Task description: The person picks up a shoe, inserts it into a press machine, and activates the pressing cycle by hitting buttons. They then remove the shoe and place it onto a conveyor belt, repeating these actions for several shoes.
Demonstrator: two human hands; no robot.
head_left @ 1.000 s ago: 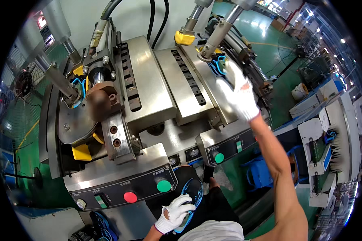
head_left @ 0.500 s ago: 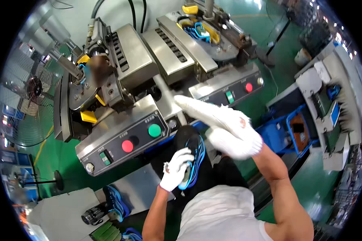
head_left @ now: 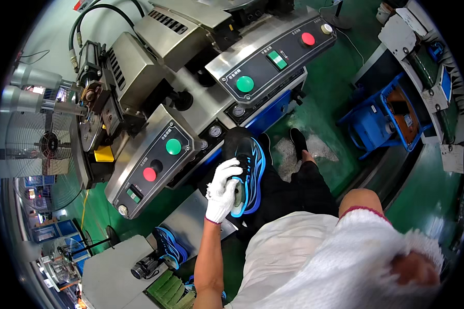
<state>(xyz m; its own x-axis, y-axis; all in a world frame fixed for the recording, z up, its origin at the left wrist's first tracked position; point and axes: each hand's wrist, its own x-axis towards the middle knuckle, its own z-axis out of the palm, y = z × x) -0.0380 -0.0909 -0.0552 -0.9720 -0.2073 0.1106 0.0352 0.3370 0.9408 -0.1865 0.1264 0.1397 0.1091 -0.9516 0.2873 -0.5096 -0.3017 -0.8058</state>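
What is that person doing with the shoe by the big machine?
The person's left hand, in a white glove, holds a black and blue shoe in front of a big metal machine with red and green buttons. The right hand is hard to make out; only an arm in something white and fuzzy shows. Another shoe lies on the small table.

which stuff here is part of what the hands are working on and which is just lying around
In hand:
left hand in white glove
black shoe with blue stripes, gripped by it
steel press machine with red and green buttons

Lying about:
blue plastic crate
second blue-striped shoe on grey side table
wire-caged fan
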